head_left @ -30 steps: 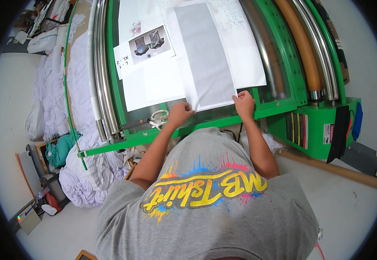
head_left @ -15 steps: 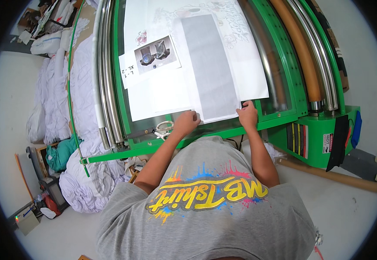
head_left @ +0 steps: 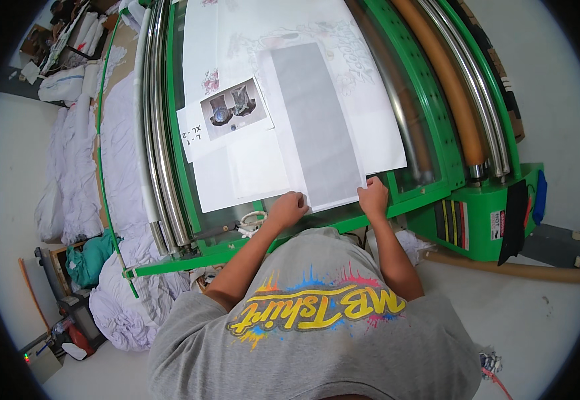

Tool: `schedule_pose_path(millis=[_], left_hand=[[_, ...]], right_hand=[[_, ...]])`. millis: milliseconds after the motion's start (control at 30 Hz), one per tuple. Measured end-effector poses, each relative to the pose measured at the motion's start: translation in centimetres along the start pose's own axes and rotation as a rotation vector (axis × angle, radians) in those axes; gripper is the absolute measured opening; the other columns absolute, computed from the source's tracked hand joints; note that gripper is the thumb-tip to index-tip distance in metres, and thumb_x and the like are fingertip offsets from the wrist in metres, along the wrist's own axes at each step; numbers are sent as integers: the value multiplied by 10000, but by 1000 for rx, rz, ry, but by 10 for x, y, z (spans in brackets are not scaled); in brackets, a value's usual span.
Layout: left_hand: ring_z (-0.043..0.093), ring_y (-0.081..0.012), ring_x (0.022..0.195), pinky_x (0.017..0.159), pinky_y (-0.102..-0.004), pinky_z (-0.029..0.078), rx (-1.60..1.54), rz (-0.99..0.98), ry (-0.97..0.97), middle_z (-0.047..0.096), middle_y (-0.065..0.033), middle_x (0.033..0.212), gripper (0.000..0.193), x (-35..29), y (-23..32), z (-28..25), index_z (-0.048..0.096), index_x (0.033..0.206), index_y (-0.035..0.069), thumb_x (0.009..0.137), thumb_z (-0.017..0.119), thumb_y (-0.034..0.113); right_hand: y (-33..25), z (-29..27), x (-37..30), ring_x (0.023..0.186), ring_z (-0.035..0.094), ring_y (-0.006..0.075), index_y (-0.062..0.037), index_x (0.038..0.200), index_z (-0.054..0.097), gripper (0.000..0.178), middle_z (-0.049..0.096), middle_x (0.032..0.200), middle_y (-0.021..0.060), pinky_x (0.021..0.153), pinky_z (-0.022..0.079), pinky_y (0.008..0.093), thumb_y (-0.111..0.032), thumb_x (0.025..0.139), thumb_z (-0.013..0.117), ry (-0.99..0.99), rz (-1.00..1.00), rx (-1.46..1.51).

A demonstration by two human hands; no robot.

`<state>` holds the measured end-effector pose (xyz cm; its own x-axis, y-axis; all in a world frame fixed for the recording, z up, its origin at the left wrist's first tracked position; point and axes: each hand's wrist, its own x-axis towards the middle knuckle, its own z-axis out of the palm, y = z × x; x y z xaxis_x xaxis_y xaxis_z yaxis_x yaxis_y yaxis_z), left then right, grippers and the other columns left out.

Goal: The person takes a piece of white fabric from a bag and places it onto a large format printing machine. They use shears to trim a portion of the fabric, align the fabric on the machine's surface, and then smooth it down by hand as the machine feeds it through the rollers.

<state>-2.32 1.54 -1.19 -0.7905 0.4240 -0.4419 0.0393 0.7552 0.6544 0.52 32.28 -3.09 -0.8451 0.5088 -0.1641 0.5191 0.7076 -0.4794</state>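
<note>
A long white paper sheet with a wide grey band (head_left: 320, 127) lies lengthwise on a larger white paper (head_left: 237, 180). My left hand (head_left: 288, 209) is closed in a pinch at the near left corner of the banded sheet. At its near right corner, my right hand (head_left: 373, 199) pinches the edge in the same way. To the left of the band, a small printed photo sheet (head_left: 233, 110) with dark garments lies on the larger paper. Faint floral prints show through or on the large paper towards its far end.
The papers rest on a green-framed machine (head_left: 437, 120) with metal rollers (head_left: 163, 133) on the left and a brown roller (head_left: 447, 87) on the right. Below the left hand lies a white cord (head_left: 253, 221). Piled white fabric (head_left: 127, 290) stands at left; a cardboard tube (head_left: 503, 267) lies on the floor.
The whole scene sits slightly lower and further left in the picture, as the view has shifted. Both hands stay at the sheet's near corners, still pinching.
</note>
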Motion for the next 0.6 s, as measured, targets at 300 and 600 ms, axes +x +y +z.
schedule_pose_path(millis=[300, 600], left_hand=[[728, -428, 975, 889, -534, 575, -50, 37, -19, 751, -230, 1006, 329, -1, -4, -4, 749, 936, 10, 956, 776, 337], [749, -416, 947, 871, -514, 588, -124, -5, -127, 777, -220, 980, 354, 1, 1, -28, 780, 967, 7, 976, 774, 361]], right_hand=[[4, 2, 2, 838, 739, 381, 16, 967, 762, 301, 782, 944, 205, 803, 595, 482, -198, 790, 876, -20, -40, 44], [17, -16, 23, 756, 694, 118, -18, 999, 820, 206, 762, 852, 7, 648, 541, 297, -181, 901, 897, -368, 313, 558]])
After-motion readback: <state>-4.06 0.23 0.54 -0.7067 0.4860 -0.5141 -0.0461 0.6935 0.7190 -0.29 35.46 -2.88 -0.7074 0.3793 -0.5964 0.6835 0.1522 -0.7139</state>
